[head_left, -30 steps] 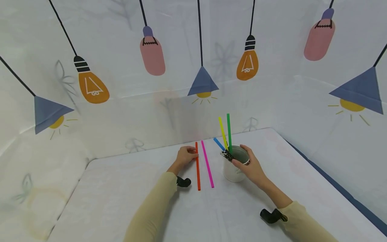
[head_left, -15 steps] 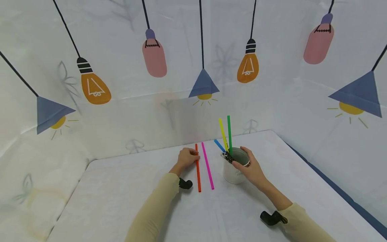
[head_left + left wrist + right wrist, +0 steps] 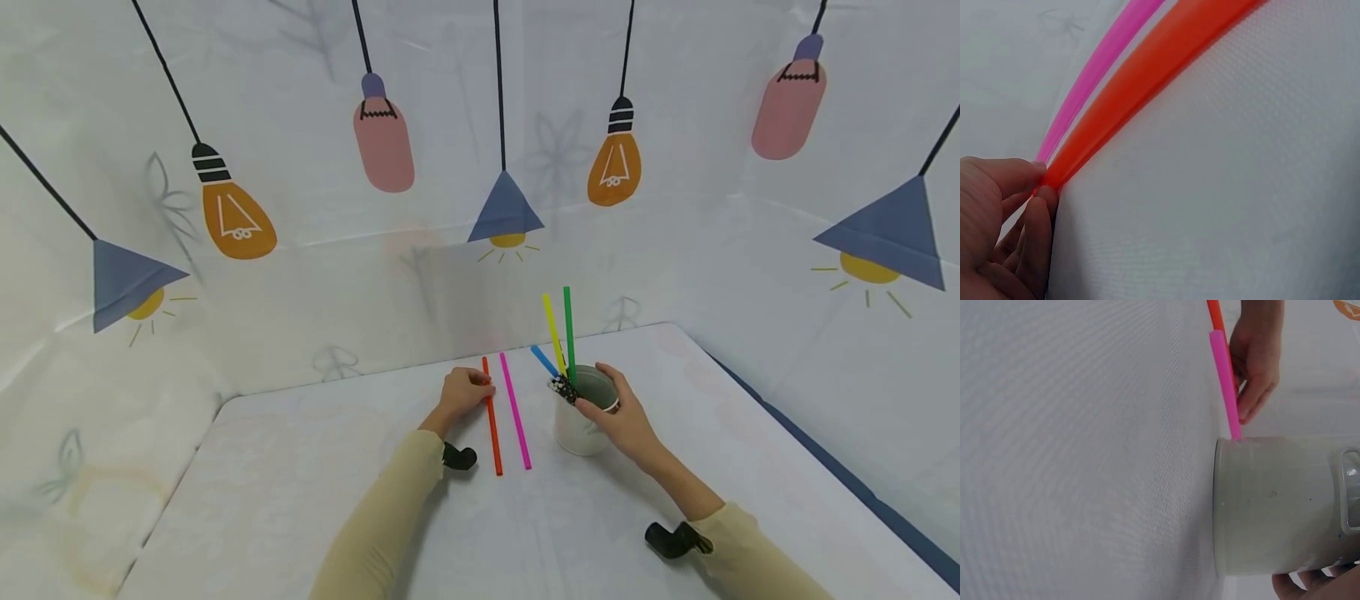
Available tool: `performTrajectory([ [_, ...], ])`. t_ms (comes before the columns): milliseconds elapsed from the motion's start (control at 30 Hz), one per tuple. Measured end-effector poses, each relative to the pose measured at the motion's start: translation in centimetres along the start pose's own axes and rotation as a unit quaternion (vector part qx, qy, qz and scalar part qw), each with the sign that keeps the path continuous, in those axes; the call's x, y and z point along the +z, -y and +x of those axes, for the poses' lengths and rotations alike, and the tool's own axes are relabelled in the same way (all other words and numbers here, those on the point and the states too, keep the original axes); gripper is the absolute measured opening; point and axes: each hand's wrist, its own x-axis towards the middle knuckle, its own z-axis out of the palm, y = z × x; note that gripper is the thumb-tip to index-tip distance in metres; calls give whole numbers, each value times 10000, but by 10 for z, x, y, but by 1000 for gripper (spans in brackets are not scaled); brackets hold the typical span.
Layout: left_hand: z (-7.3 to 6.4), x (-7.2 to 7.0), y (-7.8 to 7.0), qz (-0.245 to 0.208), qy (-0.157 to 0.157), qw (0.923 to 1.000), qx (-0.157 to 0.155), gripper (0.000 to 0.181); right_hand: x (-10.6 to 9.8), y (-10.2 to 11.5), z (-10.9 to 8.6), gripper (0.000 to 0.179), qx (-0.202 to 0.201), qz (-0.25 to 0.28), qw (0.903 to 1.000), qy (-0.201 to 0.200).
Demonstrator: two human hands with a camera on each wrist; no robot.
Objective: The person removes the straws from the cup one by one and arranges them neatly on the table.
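My left hand (image 3: 463,390) pinches an orange-red plastic straw (image 3: 493,433) near its far end, thumb against fingers. In the left wrist view that straw (image 3: 1122,97) runs from the fingertips to the upper right. Just right of it a pink straw (image 3: 515,412) lies on the table, roughly parallel. My right hand (image 3: 628,414) grips a pale grey-green pail (image 3: 573,429) at its rim, thumb on the near side. Blue (image 3: 543,359), yellow (image 3: 552,325) and green (image 3: 569,325) straws stick out of the pail, beside a black-and-white patterned bundle (image 3: 562,387) at the rim.
A white cloth covers the table (image 3: 300,492), with its back edge close beyond the straws. White sheets (image 3: 442,292) printed with hanging lamps enclose the back and sides. Black curved pieces stick out at both wrists, such as the right wrist piece (image 3: 670,540).
The orange straw has turned slightly in the left fingers, its near end swinging right toward the pink straw. The pail and right hand hold still; the head view shifted a little earlier on.
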Motion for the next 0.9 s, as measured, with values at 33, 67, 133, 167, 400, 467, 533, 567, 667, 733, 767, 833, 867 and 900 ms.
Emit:
performTrajectory([
  [33, 0, 0, 0, -16, -1, 10000, 0, 20, 0, 0, 0, 78, 0, 8, 10000, 3],
  [67, 0, 0, 0, -29, -3, 10000, 5, 20, 0, 0, 0, 78, 0, 12, 10000, 1],
  [133, 1, 0, 1, -53, -3, 10000, 21, 20, 0, 0, 0, 78, -13, -5, 10000, -7],
  [167, 1, 0, 1, -55, -5, 10000, 33, 20, 0, 0, 0, 78, -12, -7, 10000, -11],
  [400, 1, 3, 1, -64, -68, 10000, -13, 18, 0, -2, -1, 78, -10, 20, 10000, -6],
  [467, 1, 4, 1, -57, -87, 9999, -51, 18, 0, -2, -1, 78, -27, 22, 10000, -14],
  [533, 0, 4, 0, -61, -111, 9999, -77, 17, 0, -2, -1, 78, -24, 45, 10000, -25],
  [567, 0, 4, 0, -48, -123, 9999, -73, 18, 0, -2, -1, 78, -25, 46, 10000, -23],
  [667, 0, 4, 0, -20, -144, 9999, -77, 18, 0, -2, -1, 78, -16, 70, 10000, 5],
  [733, 0, 4, 1, -11, -151, 9999, -70, 18, 1, -1, -1, 78, -17, 72, 10000, 1],
  [767, 0, 4, 1, -6, -149, 9999, -63, 18, 1, -1, -1, 78, -24, 67, 10000, -3],
  [833, 1, 3, 1, -23, -154, 9999, -60, 17, 1, 1, -1, 78, -46, 64, 10000, -14],
  [867, 1, 3, 1, -44, -155, 9999, -50, 17, 0, 1, -1, 79, -57, 64, 10000, -18],
  [900, 1, 3, 1, -68, -154, 9999, -38, 17, 0, 2, -1, 79, -63, 68, 10000, -28],
])
